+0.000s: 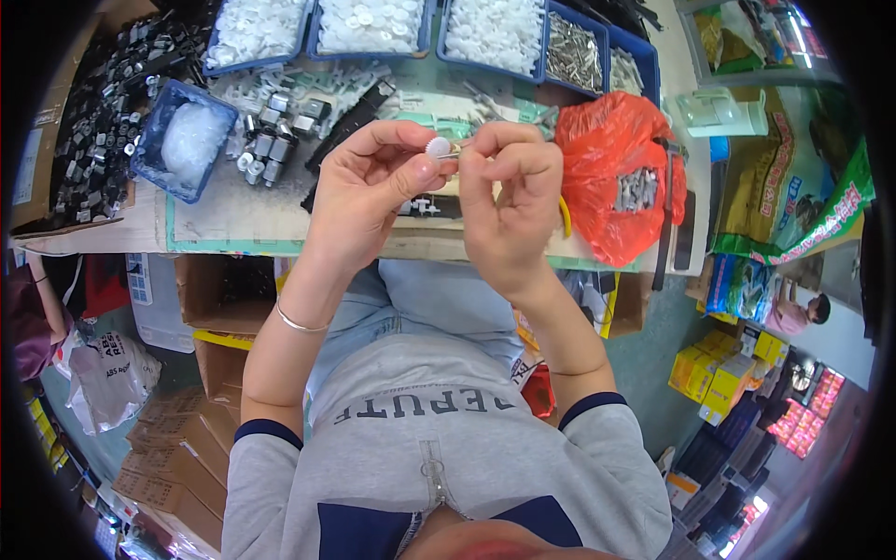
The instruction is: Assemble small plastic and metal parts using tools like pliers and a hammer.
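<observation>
Above the front part of the workbench (289, 224), both my hands meet around a small white toothed gear (437, 147). My left hand (359, 191) pinches the gear between thumb and fingers. From the gear's right side a thin metallic piece, partly brass-coloured, reaches toward my right hand (511, 205). That hand is closed with its fingertips at the piece; its exact grip is hidden by the fingers. Behind my left hand lie several small silver motors (273, 149) with white ends and a black strip-like part (353, 117).
Blue trays of white plastic parts (369, 53) line the bench's far side, beside a tray of metal pins (572, 56). A blue tray (154, 177) with a clear bag stands left, near heaped black parts (89, 140). At right sits a red plastic bag (597, 140) with grey parts.
</observation>
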